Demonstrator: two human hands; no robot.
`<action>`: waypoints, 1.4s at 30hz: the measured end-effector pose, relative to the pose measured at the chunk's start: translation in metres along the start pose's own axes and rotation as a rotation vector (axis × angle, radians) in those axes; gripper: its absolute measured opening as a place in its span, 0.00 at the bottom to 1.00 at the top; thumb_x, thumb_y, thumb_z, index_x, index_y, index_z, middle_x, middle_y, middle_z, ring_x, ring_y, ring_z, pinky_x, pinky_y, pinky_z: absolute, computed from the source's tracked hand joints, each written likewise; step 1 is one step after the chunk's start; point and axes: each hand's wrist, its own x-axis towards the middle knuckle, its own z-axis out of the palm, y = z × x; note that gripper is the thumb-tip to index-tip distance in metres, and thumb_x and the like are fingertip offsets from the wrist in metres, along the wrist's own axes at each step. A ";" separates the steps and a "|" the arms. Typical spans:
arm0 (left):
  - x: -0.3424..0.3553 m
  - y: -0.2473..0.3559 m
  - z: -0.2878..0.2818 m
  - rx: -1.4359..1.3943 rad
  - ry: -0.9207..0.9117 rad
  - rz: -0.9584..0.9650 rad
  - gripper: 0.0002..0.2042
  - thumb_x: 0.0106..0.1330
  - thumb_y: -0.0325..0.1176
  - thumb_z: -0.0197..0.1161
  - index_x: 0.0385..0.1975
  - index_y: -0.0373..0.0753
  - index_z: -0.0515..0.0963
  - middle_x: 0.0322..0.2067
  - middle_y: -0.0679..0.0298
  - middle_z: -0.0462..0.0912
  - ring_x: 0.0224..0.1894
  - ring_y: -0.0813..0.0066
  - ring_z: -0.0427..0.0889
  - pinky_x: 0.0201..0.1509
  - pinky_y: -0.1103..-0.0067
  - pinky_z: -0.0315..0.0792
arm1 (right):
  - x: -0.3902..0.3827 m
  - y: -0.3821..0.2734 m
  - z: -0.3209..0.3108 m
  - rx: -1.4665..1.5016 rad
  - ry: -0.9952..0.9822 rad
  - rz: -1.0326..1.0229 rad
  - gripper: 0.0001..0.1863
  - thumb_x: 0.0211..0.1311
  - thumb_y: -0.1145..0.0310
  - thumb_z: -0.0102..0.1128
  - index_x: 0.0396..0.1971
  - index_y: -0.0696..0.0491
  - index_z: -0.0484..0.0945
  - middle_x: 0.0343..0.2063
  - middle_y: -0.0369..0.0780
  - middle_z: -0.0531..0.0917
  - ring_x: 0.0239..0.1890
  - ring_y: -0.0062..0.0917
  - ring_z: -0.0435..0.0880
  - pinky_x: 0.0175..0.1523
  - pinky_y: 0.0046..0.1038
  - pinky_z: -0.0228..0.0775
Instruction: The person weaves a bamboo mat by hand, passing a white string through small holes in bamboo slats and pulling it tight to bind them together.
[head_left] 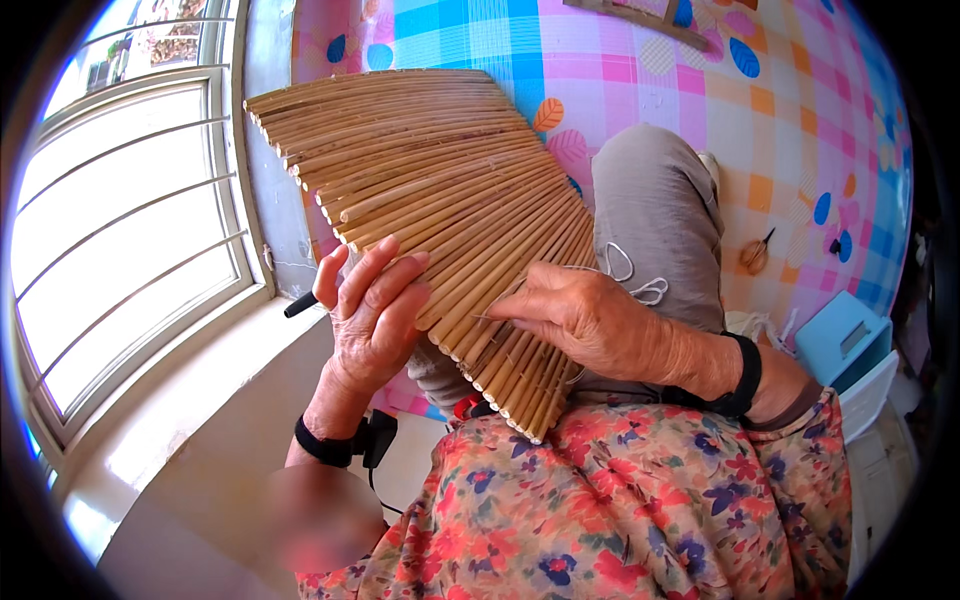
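While the mat of tan stalks [430,180] is held slantwise across the lap, its fanned rods are worked on with both bare hands. The mat's narrow, tightly gathered end is rested against the floral top [620,500], and its wider end is spread toward the window [130,260] and the checked cloth [640,90]. By the right hand [590,320], set above the rods near the narrow end, a fine strand [487,317] is pinched between thumb and forefinger; whether it is a needle or a thread tip cannot be told. White thread [648,290] is looped beside that hand, over the grey trouser leg [655,200]. The left hand [375,310] is raised at the mat's lower left edge, its fingers loosely curled and parted; whether the rods are touched by it cannot be made out. Just beside it, a black rod-shaped thing [300,304] is seen. Dark bands are worn on both wrists. On the checked cloth, to the right of the leg, a pair of scissors [757,252] is laid, well apart from the mat. Farther down on that side, a light blue container [845,335] is placed.
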 end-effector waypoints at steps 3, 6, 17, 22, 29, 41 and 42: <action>0.000 0.000 0.001 -0.010 0.012 -0.005 0.13 0.50 0.23 0.62 0.36 0.45 0.73 0.47 0.66 0.80 0.59 0.66 0.71 0.65 0.59 0.50 | -0.001 0.002 -0.002 0.013 -0.024 -0.003 0.12 0.59 0.75 0.57 0.44 0.51 0.79 0.29 0.41 0.74 0.33 0.33 0.78 0.38 0.29 0.71; 0.000 0.000 0.001 -0.017 0.013 -0.008 0.14 0.50 0.24 0.63 0.36 0.45 0.73 0.47 0.66 0.80 0.59 0.66 0.71 0.66 0.59 0.50 | -0.001 0.004 -0.002 0.044 -0.031 -0.017 0.13 0.59 0.75 0.57 0.45 0.52 0.79 0.29 0.41 0.74 0.33 0.32 0.78 0.38 0.28 0.71; 0.001 -0.001 -0.001 -0.037 -0.007 -0.005 0.15 0.50 0.25 0.65 0.37 0.45 0.73 0.48 0.65 0.79 0.59 0.66 0.71 0.66 0.58 0.50 | 0.002 0.009 -0.006 0.059 -0.076 -0.038 0.13 0.59 0.76 0.57 0.44 0.53 0.80 0.30 0.41 0.75 0.34 0.31 0.78 0.40 0.27 0.72; 0.001 -0.001 -0.001 -0.039 -0.001 -0.006 0.14 0.50 0.24 0.63 0.38 0.45 0.74 0.48 0.65 0.79 0.59 0.67 0.71 0.66 0.58 0.51 | 0.004 0.007 -0.005 0.074 -0.031 -0.050 0.10 0.63 0.67 0.54 0.42 0.50 0.80 0.28 0.42 0.75 0.34 0.34 0.79 0.39 0.32 0.73; 0.000 -0.002 0.000 -0.036 -0.003 -0.006 0.14 0.50 0.24 0.64 0.38 0.45 0.74 0.49 0.65 0.79 0.59 0.67 0.71 0.66 0.58 0.51 | 0.006 0.005 -0.007 0.074 -0.055 -0.050 0.11 0.63 0.68 0.54 0.43 0.52 0.80 0.29 0.43 0.76 0.35 0.36 0.80 0.41 0.32 0.74; 0.004 -0.004 -0.004 -0.025 -0.035 0.008 0.14 0.50 0.25 0.63 0.38 0.45 0.74 0.50 0.66 0.78 0.59 0.68 0.71 0.66 0.58 0.51 | 0.009 0.003 -0.013 0.104 -0.133 -0.027 0.11 0.62 0.71 0.54 0.43 0.54 0.79 0.31 0.45 0.78 0.37 0.38 0.80 0.43 0.33 0.74; 0.005 -0.005 -0.005 -0.016 -0.043 0.030 0.14 0.51 0.26 0.63 0.38 0.45 0.74 0.49 0.66 0.78 0.58 0.68 0.72 0.65 0.59 0.51 | 0.009 0.002 -0.014 0.094 -0.138 -0.022 0.11 0.62 0.71 0.54 0.43 0.54 0.79 0.31 0.45 0.78 0.37 0.38 0.80 0.43 0.33 0.73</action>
